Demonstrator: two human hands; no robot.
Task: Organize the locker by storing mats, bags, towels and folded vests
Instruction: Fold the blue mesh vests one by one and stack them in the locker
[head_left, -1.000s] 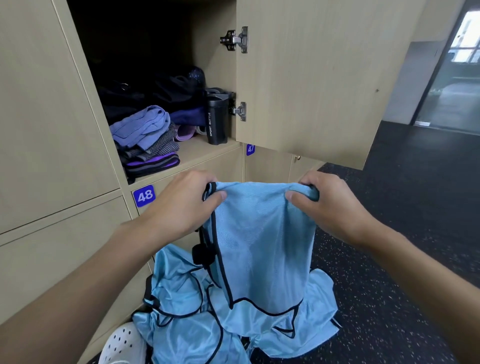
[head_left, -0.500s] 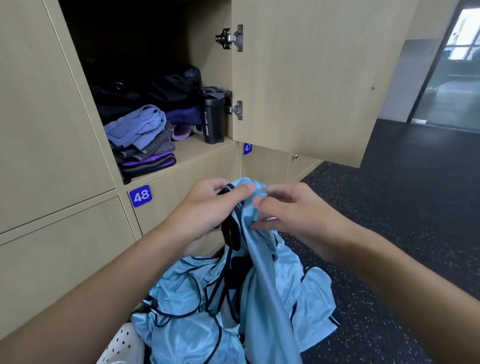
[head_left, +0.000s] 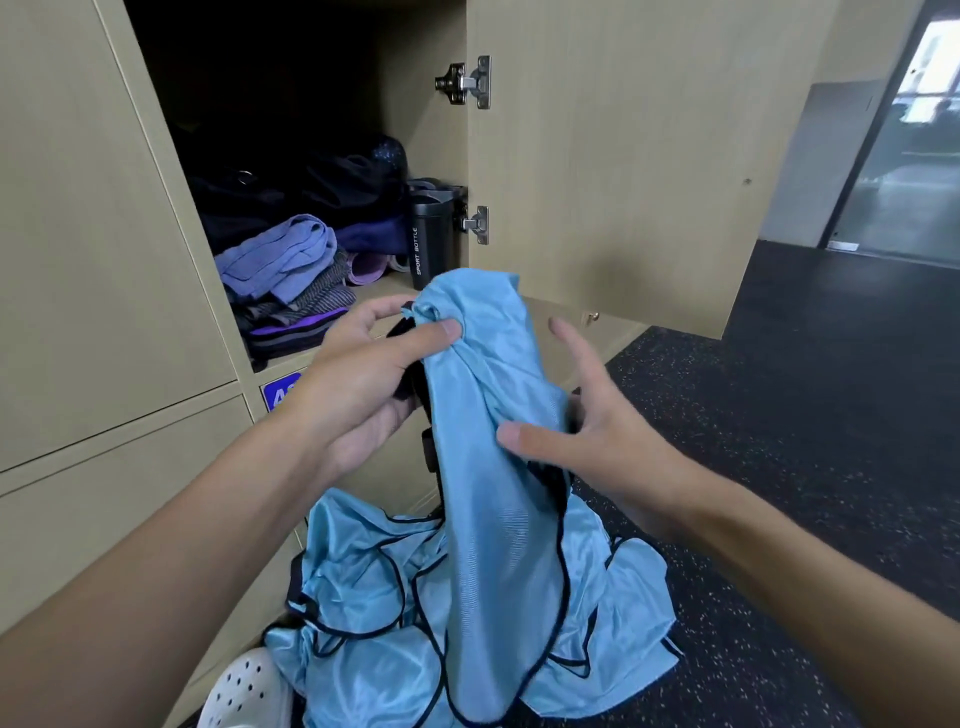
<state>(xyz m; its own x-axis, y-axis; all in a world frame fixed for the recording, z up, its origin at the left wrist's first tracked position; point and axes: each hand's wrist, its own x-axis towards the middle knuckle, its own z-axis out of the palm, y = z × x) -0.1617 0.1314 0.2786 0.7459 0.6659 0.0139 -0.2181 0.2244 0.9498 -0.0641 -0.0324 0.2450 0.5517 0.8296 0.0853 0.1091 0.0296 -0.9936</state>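
A light blue mesh vest (head_left: 493, 467) with black trim hangs folded lengthwise in front of me. My left hand (head_left: 363, 384) pinches its bunched top edge. My right hand (head_left: 582, 431) rests against the vest's right side, fingers spread and thumb on the cloth. More blue vests (head_left: 395, 613) lie heaped in a white perforated basket (head_left: 244, 691) below. The open locker (head_left: 311, 156) holds folded purple and grey towels (head_left: 283, 270), dark bags (head_left: 322, 187), a rolled pink mat (head_left: 369, 267) and a black sport bottle (head_left: 428, 244).
The locker door (head_left: 649, 156) stands open to the right, above my hands. Closed locker doors (head_left: 93, 249) fill the left side, one with a blue number plate (head_left: 278, 392). Dark speckled floor (head_left: 779, 415) runs right toward a glass door (head_left: 904, 156).
The vest was spread wide between both hands, then its two top corners were brought together. Now my left hand holds the top alone and my right hand has dropped to the vest's side.
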